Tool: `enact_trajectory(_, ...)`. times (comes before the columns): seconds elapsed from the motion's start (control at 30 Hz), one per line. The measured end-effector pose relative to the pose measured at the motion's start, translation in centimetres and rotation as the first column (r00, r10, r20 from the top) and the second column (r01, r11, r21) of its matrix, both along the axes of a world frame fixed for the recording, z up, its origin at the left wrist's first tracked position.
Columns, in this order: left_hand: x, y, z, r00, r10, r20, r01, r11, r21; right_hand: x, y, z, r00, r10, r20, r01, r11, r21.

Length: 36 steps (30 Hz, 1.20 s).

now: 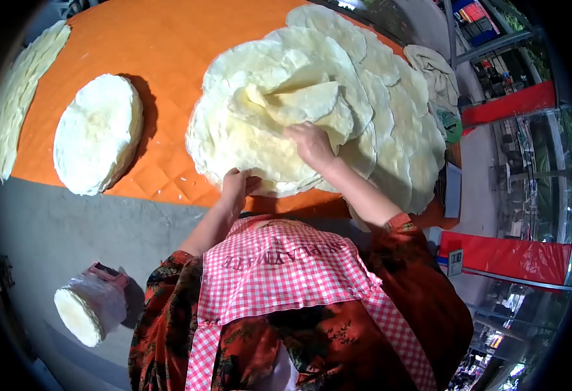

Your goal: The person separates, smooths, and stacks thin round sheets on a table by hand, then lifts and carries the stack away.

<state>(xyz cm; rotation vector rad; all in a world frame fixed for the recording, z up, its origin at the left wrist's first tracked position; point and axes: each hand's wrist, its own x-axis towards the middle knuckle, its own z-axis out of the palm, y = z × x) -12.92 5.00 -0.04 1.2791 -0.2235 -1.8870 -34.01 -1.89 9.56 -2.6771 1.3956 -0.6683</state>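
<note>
A broad, loose pile of thin, pale flatbreads (279, 78) lies in front of me, with crumpled and folded sheets on top. My right hand (311, 144) is closed over the middle of the pile, its fingers pinching a flatbread sheet (266, 140). At the pile's near edge, my left hand (236, 186) has its fingers and thumb around the rim of the flatbread; its fingertips are partly hidden. More flatbreads (400, 130) overlap in a spread layer to the right of the pile.
The orange table cover (168, 39) carries a neat round flatbread stack (97, 133) and a long row of flatbreads (28, 98) at left. A plastic-wrapped stack (80, 316) sits low on the left. A pale cloth (433, 72) and a green item (451, 126) lie at the right edge.
</note>
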Motion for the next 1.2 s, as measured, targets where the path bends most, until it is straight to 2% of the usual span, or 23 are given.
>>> enact_trajectory(0.1,-0.3,-0.1,0.0,1.0,-0.015,-0.002,0.015,1.0,-0.015,1.3,3.5,-3.1,0.99,0.024,-0.138,-0.021,1.0,0.021)
enact_trajectory(0.13,-0.4,0.0,0.1,1.0,-0.02,-0.003,0.019,1.0,-0.022,0.8,4.1,-6.6,0.988,0.054,-0.145,-0.041,0.995,0.089)
enact_trajectory(0.23,-0.5,0.0,-0.1,0.999,-0.01,-0.048,0.008,1.0,-0.03,1.3,6.4,-6.9,0.998,0.043,-0.051,-0.03,0.972,0.233)
enact_trajectory(0.37,-0.2,0.0,0.2,0.993,-0.011,-0.116,0.004,0.998,-0.057,1.4,7.3,-6.2,1.0,-0.001,-0.008,0.002,0.996,0.085)
enact_trajectory(0.43,-0.5,-0.1,0.9,0.988,0.007,-0.157,-0.016,0.998,-0.059,0.0,6.2,-8.0,0.999,-0.015,-0.05,0.018,0.998,0.066)
enact_trajectory(0.47,-0.3,-0.3,2.5,0.97,0.004,-0.243,-0.033,0.993,-0.115,-0.4,4.1,-7.0,0.994,-0.023,-0.103,0.038,0.987,0.154)
enact_trajectory(0.5,0.2,-0.5,4.3,0.946,-0.003,-0.325,-0.055,0.984,-0.17,-1.0,2.0,-5.9,0.954,-0.298,0.02,0.223,0.755,0.616)
enact_trajectory(0.53,0.5,-0.4,5.3,0.915,-0.015,-0.402,-0.08,0.973,-0.218,0.7,-0.5,0.7,0.94,-0.299,-0.165,0.326,0.642,0.694)
enact_trajectory(0.57,1.2,-0.6,4.8,0.926,-0.039,-0.374,-0.067,0.962,-0.265,2.7,-2.4,7.4,0.922,-0.197,-0.334,0.374,0.679,0.631)
enact_trajectory(0.6,1.8,-0.6,4.2,0.923,-0.008,-0.384,-0.096,0.963,-0.251,3.0,-4.5,10.5,0.907,0.016,-0.421,0.096,0.965,0.244)
enact_trajectory(0.63,2.5,-0.8,3.2,0.931,0.031,-0.364,-0.11,0.974,-0.197,5.4,-5.0,16.6,0.895,-0.021,-0.445,0.12,0.973,0.196)
enact_trajectory(0.67,2.8,-0.7,2.3,0.936,0.071,-0.344,-0.126,0.982,-0.142,5.9,-7.0,18.9,0.938,0.013,-0.348,0.075,0.968,0.24)
enact_trajectory(0.73,2.8,0.0,1.3,0.908,0.065,-0.413,-0.115,0.989,-0.095,8.0,-10.5,23.7,0.87,0.127,-0.476,0.026,0.953,0.302)
enact_trajectory(0.83,3.0,-1.0,2.0,0.862,0.118,-0.492,-0.167,0.984,-0.056,11.7,-8.9,29.3,0.801,0.459,-0.385,-0.406,0.888,0.215)
enact_trajectory(0.87,2.9,-0.5,1.4,0.829,0.138,-0.543,-0.184,0.983,-0.03,13.1,-8.1,30.4,0.795,0.511,-0.326,-0.456,0.859,0.232)
enact_trajectory(0.93,3.4,-0.7,1.8,0.759,0.114,-0.642,-0.166,0.986,-0.022,16.8,-9.3,31.7,0.864,0.292,-0.41,-0.023,0.836,0.548)
enact_trajectory(0.97,3.7,-0.9,2.0,0.719,0.103,-0.687,-0.159,0.987,-0.018,17.0,-11.6,31.9,0.902,0.33,-0.279,-0.041,0.709,0.704)
enact_trajectory(1.0,4.1,-0.8,2.0,0.714,0.129,-0.688,-0.186,0.982,-0.009,17.2,-13.5,31.9,0.664,0.552,-0.505,-0.342,0.824,0.451)
enact_trajectory(1.07,5.1,-1.4,1.9,0.699,0.183,-0.691,-0.248,0.969,0.006,15.0,-13.3,31.7,0.92,0.355,-0.165,-0.224,0.824,0.521)
enact_trajectory(1.1,6.0,-1.6,0.5,0.632,0.004,-0.775,-0.253,0.946,-0.201,13.7,-13.5,30.3,0.968,0.22,0.118,-0.241,0.705,0.667)
enact_trajectory(1.13,6.3,-1.8,2.9,0.671,0.065,-0.738,-0.293,0.938,-0.184,12.0,-13.6,28.3,0.933,0.016,0.358,-0.306,0.557,0.772)
enact_trajectory(1.17,7.0,-1.8,3.4,0.658,0.054,-0.751,-0.31,0.928,-0.206,9.8,-14.5,26.7,0.914,-0.002,0.405,-0.351,0.493,0.796)
enact_trajectory(1.2,7.6,-1.9,3.4,0.644,0.043,-0.764,-0.329,0.917,-0.226,8.4,-13.7,25.4,0.871,-0.118,0.477,-0.375,0.469,0.8)
